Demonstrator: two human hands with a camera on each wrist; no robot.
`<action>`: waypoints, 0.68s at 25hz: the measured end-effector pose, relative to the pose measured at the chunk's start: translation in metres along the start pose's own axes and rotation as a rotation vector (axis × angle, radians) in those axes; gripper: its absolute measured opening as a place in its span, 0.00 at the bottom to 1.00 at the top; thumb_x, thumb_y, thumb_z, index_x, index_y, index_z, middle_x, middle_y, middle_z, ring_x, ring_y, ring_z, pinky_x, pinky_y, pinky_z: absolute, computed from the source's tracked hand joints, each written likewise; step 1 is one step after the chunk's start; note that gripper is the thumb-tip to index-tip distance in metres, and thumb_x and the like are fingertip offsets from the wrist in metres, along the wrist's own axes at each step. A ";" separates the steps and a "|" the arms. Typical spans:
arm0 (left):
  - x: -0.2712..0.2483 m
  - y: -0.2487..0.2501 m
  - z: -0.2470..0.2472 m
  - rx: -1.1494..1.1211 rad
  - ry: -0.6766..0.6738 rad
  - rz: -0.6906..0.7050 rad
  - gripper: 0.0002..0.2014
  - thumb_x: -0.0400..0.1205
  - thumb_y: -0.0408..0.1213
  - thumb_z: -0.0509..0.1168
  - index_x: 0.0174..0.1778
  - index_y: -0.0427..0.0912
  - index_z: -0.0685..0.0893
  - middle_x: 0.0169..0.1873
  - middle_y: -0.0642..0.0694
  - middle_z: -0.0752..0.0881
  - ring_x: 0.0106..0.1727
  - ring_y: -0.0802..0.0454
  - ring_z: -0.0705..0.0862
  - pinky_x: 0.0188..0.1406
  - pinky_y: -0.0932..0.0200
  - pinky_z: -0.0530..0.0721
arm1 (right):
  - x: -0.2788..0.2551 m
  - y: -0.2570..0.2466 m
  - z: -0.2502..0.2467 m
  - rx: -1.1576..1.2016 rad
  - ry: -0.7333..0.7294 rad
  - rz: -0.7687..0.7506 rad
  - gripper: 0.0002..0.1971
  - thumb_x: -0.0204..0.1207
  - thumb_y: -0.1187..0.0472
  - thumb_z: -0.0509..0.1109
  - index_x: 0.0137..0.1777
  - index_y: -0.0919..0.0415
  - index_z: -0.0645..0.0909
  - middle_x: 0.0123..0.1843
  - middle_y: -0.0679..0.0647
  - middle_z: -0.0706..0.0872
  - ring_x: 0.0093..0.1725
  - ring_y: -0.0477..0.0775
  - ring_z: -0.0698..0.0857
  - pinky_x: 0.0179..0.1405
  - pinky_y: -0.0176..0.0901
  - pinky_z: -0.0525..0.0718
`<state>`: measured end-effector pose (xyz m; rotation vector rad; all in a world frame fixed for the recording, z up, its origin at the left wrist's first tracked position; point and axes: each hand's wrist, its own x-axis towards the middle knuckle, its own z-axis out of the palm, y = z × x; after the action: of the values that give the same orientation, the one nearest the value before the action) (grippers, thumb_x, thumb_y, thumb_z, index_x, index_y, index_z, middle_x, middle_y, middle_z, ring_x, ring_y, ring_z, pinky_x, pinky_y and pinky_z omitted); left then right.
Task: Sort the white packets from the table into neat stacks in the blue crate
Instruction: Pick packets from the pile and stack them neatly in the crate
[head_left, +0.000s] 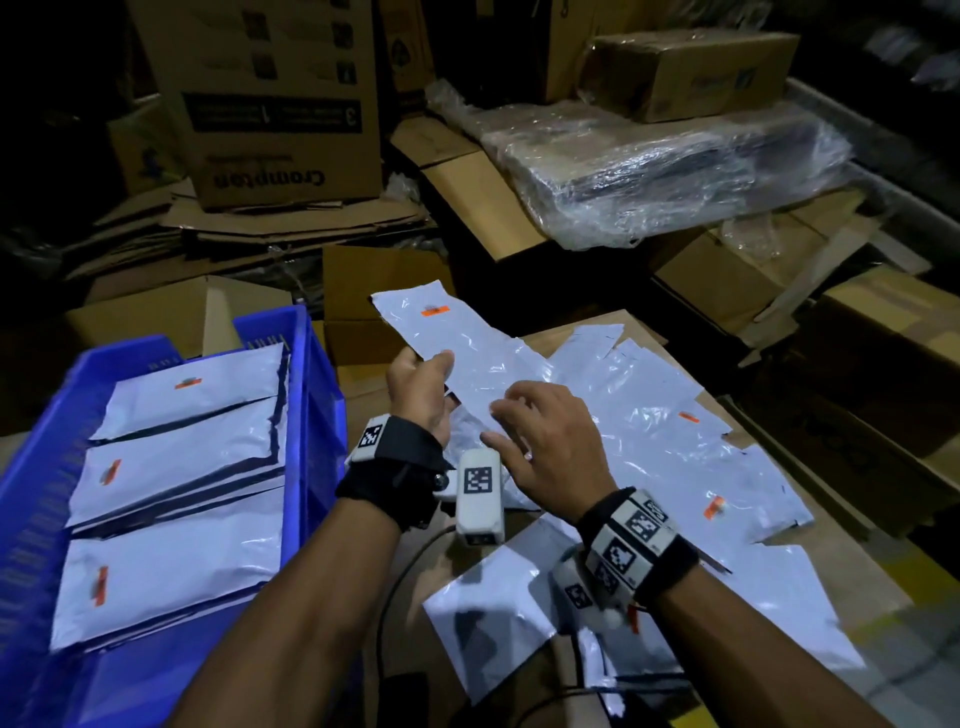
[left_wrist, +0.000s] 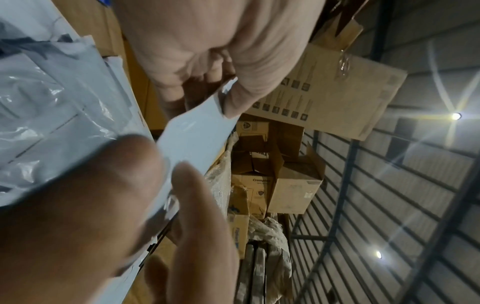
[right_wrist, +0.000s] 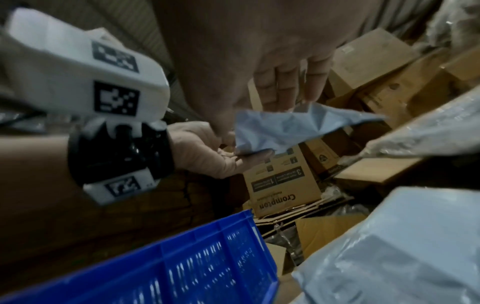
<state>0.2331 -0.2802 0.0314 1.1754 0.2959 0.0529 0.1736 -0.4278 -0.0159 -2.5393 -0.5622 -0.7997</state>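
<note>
We see L hand (head_left: 420, 387) pinching a white packet (head_left: 441, 332), held up off the table (head_left: 878, 582) past its far-left edge. R hand (head_left: 550, 447) fingers spread, loose, over it. Three stacks in blue crate (head_left: 311, 415), left of table.

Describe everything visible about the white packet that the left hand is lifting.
The lifted packet is a flat, long white pouch of glossy, crinkled plastic film with a small orange label near its far end. It is raised off the table, tilting up and away from the person, above the loose white packets spread there. The left hand pinches its near edge, thumb on top; the right hand hovers open over its near end. It lies right of the blue crate.
</note>
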 end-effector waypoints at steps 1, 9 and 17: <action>0.001 0.000 -0.003 -0.029 -0.001 -0.009 0.11 0.84 0.22 0.59 0.57 0.38 0.81 0.46 0.43 0.87 0.47 0.45 0.85 0.43 0.53 0.86 | -0.003 0.000 0.001 0.098 0.006 0.123 0.20 0.79 0.43 0.64 0.59 0.57 0.85 0.62 0.58 0.82 0.60 0.59 0.79 0.55 0.51 0.77; 0.007 0.002 -0.014 -0.116 -0.073 -0.020 0.16 0.83 0.19 0.60 0.65 0.34 0.79 0.62 0.32 0.84 0.62 0.34 0.84 0.65 0.35 0.80 | 0.004 0.002 -0.003 1.221 0.074 1.045 0.37 0.76 0.67 0.76 0.79 0.45 0.61 0.75 0.62 0.73 0.60 0.60 0.85 0.55 0.52 0.88; 0.012 0.033 -0.030 -0.146 -0.022 0.084 0.14 0.83 0.28 0.67 0.64 0.34 0.81 0.60 0.34 0.87 0.60 0.36 0.87 0.56 0.40 0.86 | 0.000 0.016 0.004 1.241 0.082 1.023 0.38 0.68 0.71 0.81 0.73 0.42 0.72 0.72 0.72 0.74 0.55 0.64 0.83 0.37 0.41 0.85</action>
<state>0.2404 -0.2383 0.0487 1.0424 0.2195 0.1324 0.1835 -0.4389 -0.0230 -1.2885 0.2710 -0.0536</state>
